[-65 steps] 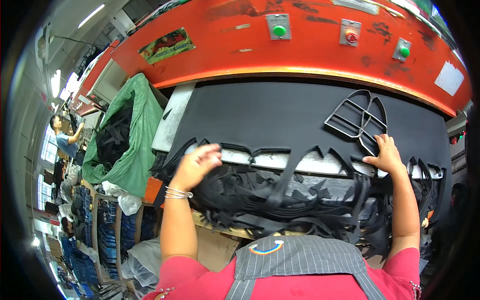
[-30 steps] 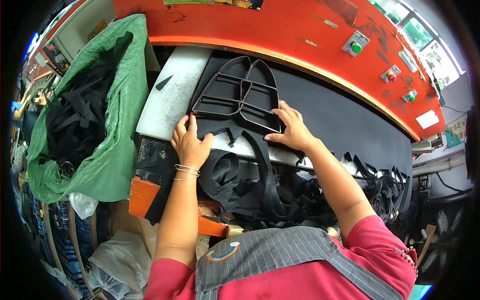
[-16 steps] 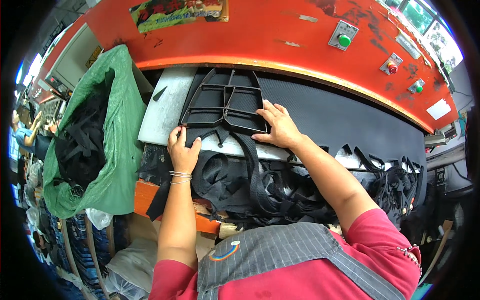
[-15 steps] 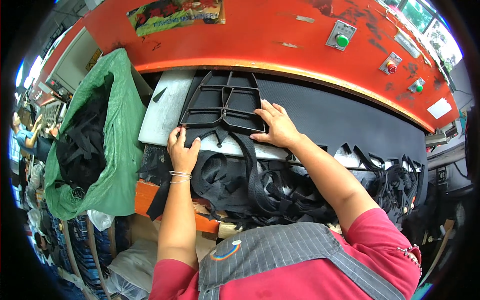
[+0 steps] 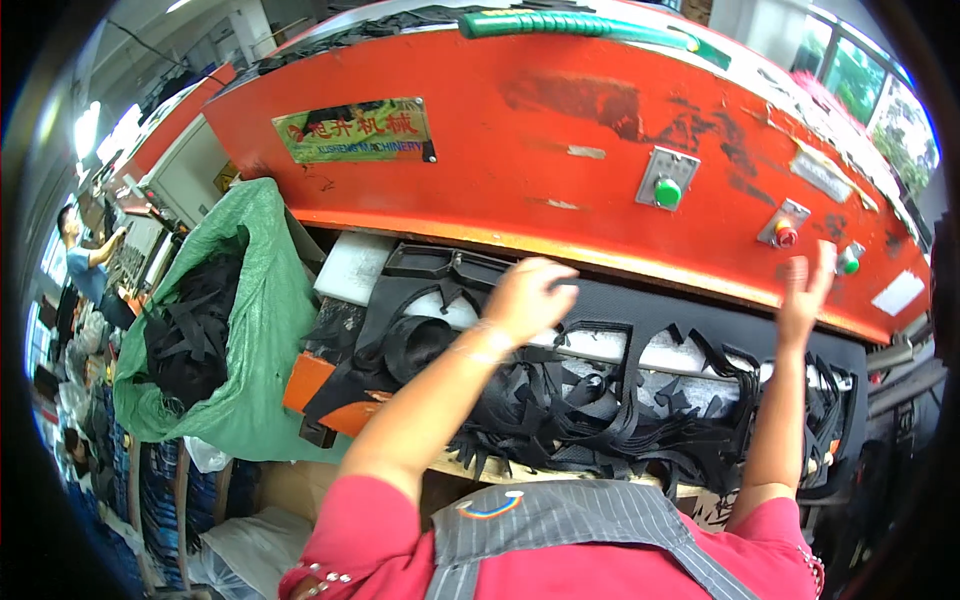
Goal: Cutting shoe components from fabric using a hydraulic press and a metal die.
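Black sheet [image 5: 640, 300] lies over white board [image 5: 355, 270] at an orange machine [image 5: 500, 120]; green sack [image 5: 270, 340] to the left. Metal die [image 5: 456, 263] rests on the sheet, left of both hands. Left hand [image 5: 528, 300] loosely open; right hand [image 5: 802, 300] open near red button [image 5: 785, 237].

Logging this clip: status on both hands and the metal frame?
Left hand empty, near metal frame. Right hand open, raised near red button. Orange beam partly hides frame from view.

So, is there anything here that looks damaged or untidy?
Yes, two things. The orange machine has dark scuffs on its front, so it looks worn. Below, black scraps lie in a tangled heap, which looks untidy.
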Demonstrator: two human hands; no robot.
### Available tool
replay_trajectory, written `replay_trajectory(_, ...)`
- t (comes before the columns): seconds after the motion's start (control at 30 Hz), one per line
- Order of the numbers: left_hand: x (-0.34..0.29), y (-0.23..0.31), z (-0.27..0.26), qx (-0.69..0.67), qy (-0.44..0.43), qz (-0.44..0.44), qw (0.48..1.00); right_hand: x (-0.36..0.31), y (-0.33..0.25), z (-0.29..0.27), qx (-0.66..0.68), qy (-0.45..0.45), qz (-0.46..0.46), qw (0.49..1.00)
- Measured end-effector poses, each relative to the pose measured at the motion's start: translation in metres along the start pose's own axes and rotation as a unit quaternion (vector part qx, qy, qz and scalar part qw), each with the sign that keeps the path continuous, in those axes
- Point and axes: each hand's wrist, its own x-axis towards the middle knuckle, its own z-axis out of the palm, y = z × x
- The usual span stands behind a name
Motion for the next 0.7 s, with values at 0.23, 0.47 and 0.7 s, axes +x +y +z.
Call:
replay_trajectory(0.23,0.082,0.143,0.061,-0.091,-0.012,0.202,0.975,0.075,0.198,-0.080,-0.234,0.262,0.141,0.925)
replay_trajectory(0.47,0.125,0.127,0.063,0.021,-0.031,0.116,0.993,0.085,0.148,-0.075,-0.152,0.213,0.216,0.941)
replay_trajectory(0.7,-0.049,0.058,-0.004,0.035,0.092,-0.025,0.995,-0.044,0.036,-0.106,0.066,-0.158,0.002,0.985)
